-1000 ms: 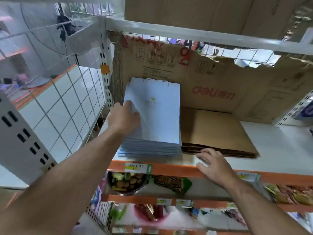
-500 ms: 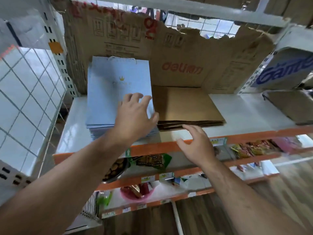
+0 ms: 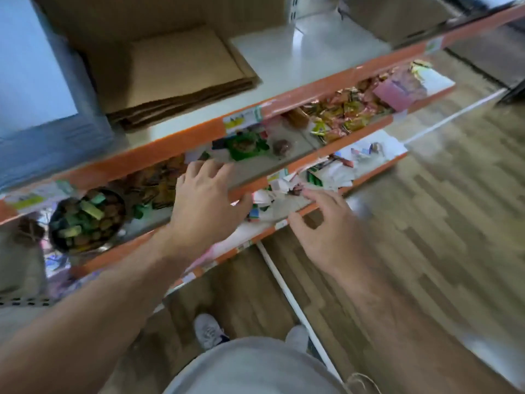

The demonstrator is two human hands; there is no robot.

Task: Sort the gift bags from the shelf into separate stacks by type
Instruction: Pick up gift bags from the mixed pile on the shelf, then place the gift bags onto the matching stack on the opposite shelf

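A stack of light blue gift bags (image 3: 31, 89) lies flat at the left of the white shelf (image 3: 306, 55). Beside it, to the right, sits a stack of brown paper bags (image 3: 181, 72). My left hand (image 3: 207, 200) hovers below the shelf's orange front edge with fingers spread, holding nothing. My right hand (image 3: 321, 231) hangs lower and to the right, fingers apart and empty. Both hands are clear of the bags. The view is blurred by motion.
Lower shelves hold snack packets (image 3: 343, 109) and a round bowl of wrapped sweets (image 3: 85, 220). A cardboard sheet backs the top shelf. Wood-pattern floor (image 3: 426, 223) spreads to the right, with a white floor rail (image 3: 287, 288). My shoes (image 3: 210, 331) stand below.
My left hand has come off the blue stack and both hands have dropped below the shelf edge. The camera has tilted down and to the right toward the floor.
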